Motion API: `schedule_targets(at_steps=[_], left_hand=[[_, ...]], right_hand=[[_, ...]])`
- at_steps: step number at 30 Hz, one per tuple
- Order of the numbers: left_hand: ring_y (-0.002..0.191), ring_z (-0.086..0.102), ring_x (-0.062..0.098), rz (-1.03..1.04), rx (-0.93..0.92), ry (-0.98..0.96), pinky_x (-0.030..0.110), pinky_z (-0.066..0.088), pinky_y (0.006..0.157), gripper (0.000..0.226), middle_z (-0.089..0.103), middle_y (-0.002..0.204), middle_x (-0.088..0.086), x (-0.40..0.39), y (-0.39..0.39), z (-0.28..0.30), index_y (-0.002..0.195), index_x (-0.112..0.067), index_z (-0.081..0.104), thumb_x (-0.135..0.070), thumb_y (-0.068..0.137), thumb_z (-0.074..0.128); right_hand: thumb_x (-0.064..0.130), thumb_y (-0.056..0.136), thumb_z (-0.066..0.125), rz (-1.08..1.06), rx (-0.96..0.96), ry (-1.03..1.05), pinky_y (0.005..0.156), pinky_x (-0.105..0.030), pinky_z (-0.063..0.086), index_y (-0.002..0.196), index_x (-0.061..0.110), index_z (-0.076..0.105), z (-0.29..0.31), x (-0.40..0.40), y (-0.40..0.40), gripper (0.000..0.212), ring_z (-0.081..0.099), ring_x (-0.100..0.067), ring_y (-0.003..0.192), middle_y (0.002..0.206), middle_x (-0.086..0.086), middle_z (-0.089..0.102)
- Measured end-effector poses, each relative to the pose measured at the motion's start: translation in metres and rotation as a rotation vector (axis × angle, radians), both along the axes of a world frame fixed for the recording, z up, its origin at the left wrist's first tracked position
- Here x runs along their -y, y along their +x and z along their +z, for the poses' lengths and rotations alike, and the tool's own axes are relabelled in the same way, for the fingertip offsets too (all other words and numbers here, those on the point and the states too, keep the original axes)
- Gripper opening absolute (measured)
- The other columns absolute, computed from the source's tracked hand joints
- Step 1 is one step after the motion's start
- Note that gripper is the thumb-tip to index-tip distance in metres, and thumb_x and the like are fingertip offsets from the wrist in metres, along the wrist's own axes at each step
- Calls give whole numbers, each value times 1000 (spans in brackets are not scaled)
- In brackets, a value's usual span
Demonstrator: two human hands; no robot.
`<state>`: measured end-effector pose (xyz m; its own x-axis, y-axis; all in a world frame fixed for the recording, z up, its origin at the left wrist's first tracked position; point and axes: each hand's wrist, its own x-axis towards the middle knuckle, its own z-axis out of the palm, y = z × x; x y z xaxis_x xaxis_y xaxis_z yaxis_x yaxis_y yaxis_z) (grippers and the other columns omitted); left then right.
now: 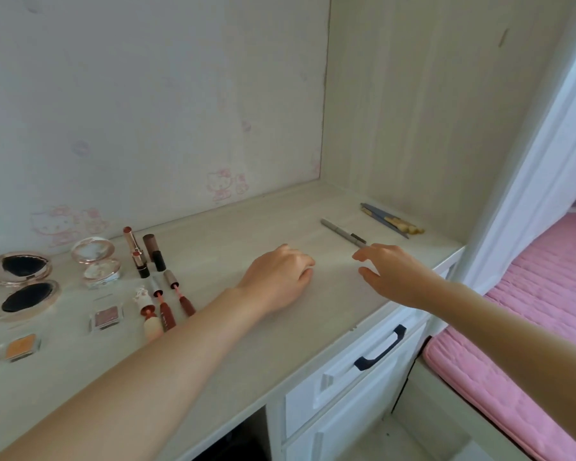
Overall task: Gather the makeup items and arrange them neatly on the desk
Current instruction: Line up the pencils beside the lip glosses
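A grey makeup pencil (343, 231) lies on the pale desk (280, 327) towards the back right. My right hand (393, 274) hovers just in front of its near end, fingers spread and holding nothing. My left hand (276, 281) rests on the desk's middle with its fingers curled under; nothing shows in it. Further right lie blue-and-gold pencils (391, 218). On the left sit an open compact (22, 284), a round pearly compact (97, 261), two lipsticks (147, 254), several lip-gloss tubes (163, 304) and two small eyeshadow pots (106, 317).
The desk stands in an alcove with a wall behind and a side panel (413, 111) on the right. Below the front edge are white drawers with a dark handle (379, 349). A pink mattress (529, 327) lies to the right.
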<state>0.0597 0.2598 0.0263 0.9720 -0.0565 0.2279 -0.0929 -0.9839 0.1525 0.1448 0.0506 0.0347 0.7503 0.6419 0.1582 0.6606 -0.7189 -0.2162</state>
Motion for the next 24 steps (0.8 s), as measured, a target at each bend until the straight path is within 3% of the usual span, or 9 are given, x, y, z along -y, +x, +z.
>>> schedule_targets(at_steps=[8, 12, 16, 24], left_hand=[[117, 51, 27, 13, 33, -134, 39, 46, 94, 27, 62, 119, 9, 11, 81, -3, 109, -13, 66, -21, 94, 45], [121, 49, 29, 16, 29, -134, 40, 43, 97, 32, 58, 126, 11, 6, 119, 2, 120, -15, 62, -16, 96, 42], [129, 43, 29, 7, -64, -10, 42, 39, 103, 40, 48, 139, 10, 2, 153, 8, 138, -17, 47, -13, 99, 42], [123, 48, 31, -42, -149, 114, 36, 41, 99, 46, 45, 136, 10, 11, 183, 4, 138, -27, 46, -7, 97, 44]], right_hand=[[20, 96, 43, -67, 94, 14, 76, -40, 52, 110, 10, 60, -7, -13, 50, 24, 57, -24, 86, 98, -6, 56], [24, 96, 45, -132, 81, -3, 85, -42, 51, 118, 11, 58, -1, -20, 75, 28, 56, -27, 102, 113, -8, 58], [31, 96, 49, -171, 43, -84, 86, -42, 51, 117, 9, 57, 0, -32, 92, 32, 58, -28, 102, 115, -9, 59], [22, 97, 46, -219, 74, -128, 78, -37, 53, 111, 8, 63, -5, -42, 106, 25, 60, -30, 97, 109, -11, 62]])
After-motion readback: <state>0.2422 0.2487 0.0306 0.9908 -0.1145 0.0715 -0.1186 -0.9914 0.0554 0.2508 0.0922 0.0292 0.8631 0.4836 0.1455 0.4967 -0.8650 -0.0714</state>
